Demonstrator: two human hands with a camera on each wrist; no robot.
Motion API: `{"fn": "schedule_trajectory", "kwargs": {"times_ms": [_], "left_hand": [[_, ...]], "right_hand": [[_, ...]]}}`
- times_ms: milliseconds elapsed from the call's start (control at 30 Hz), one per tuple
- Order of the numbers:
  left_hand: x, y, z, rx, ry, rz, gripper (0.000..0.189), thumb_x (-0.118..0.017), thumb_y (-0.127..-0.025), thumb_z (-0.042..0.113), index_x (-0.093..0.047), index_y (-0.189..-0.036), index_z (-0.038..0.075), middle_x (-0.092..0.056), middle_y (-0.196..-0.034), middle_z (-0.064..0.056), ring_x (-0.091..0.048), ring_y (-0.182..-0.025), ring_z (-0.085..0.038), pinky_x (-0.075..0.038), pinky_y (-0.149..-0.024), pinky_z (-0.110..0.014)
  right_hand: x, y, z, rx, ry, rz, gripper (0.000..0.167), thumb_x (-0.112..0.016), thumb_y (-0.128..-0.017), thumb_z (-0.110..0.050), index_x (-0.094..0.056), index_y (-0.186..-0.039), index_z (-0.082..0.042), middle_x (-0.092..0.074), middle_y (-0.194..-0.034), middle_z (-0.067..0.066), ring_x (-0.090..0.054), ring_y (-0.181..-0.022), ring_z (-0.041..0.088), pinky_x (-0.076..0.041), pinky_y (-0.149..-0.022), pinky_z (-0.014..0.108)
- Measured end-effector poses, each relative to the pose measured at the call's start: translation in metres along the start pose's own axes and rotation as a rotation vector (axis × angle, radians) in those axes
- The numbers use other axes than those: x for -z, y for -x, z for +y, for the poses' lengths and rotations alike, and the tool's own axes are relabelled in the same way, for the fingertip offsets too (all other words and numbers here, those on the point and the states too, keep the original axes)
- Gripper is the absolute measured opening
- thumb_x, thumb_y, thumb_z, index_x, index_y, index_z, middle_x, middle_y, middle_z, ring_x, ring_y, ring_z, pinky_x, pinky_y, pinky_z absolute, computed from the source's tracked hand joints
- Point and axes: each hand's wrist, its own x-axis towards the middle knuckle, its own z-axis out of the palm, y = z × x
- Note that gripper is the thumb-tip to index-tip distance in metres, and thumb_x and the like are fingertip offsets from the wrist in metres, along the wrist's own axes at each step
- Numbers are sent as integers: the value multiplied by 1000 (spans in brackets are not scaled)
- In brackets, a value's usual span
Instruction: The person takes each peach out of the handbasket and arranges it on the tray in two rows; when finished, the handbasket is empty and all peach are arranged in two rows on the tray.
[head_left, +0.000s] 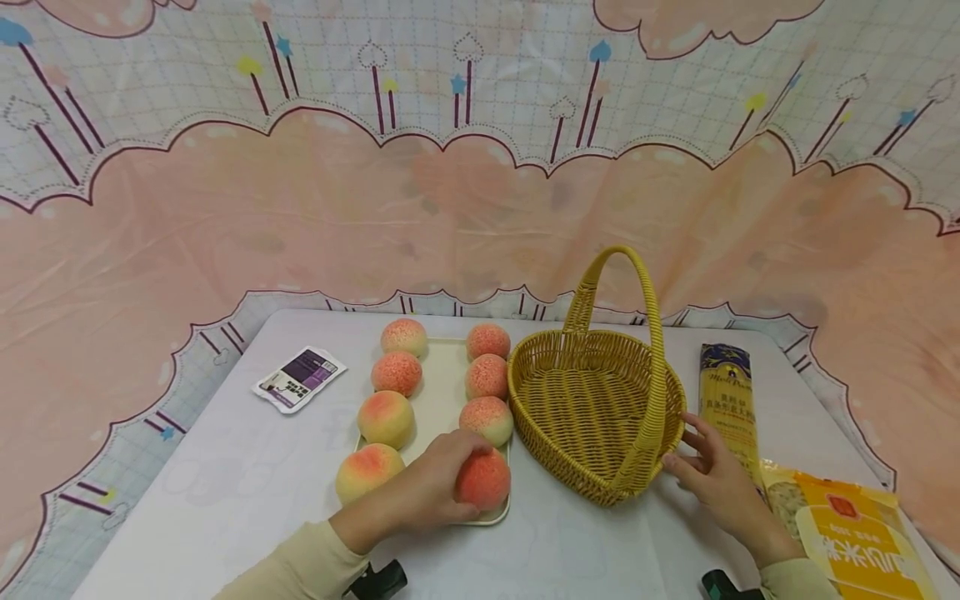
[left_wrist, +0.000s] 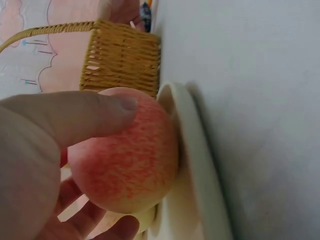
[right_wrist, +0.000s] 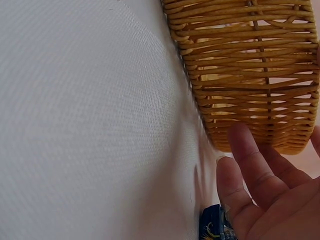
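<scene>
My left hand (head_left: 426,492) grips a red peach (head_left: 483,481) at the near right corner of a cream tray (head_left: 442,387). In the left wrist view the thumb (left_wrist: 100,117) lies over the peach and the other fingers come round beneath it. My right hand (head_left: 716,487) is at the right side of a yellow wicker basket (head_left: 551,450) with a tall handle. The right wrist view shows its fingers (right_wrist: 250,162) fairly straight against the basket's outer wall. More peaches stand in two rows along the tray, such as a yellow-red peach (head_left: 386,419) and a speckled peach (head_left: 487,419).
Left of the tray lies a small white and purple packet (head_left: 300,379). On the right are a spaghetti pack (head_left: 727,400) and an orange-yellow bag (head_left: 855,533). A patterned cloth (head_left: 450,217) hangs behind the white table (head_left: 225,492).
</scene>
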Motion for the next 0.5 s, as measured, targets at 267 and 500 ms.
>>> {"fn": "schedule_trajectory", "kwargs": {"times_ms": [267,500], "left_hand": [[-3,2,-3,-37,19,-1,56,-80,-77,10,-53,-126,9,-53,-130,-1,-49,-117,-20,-42,-102,-40],[-1,2,-3,18,122,-30,55,-76,-76,10,-56,-128,8,-57,-126,0,-53,-115,-14,-44,-102,-37]], "right_hand": [[0,0,1,11,3,4,73,-61,-102,-19,-15,-157,-3,-27,-149,42,-60,-114,36,-54,-76,26],[0,0,2,10,-4,3,73,-61,-102,-20,-15,-157,-3,-26,-150,42,-62,-111,23,-54,-77,27]]}}
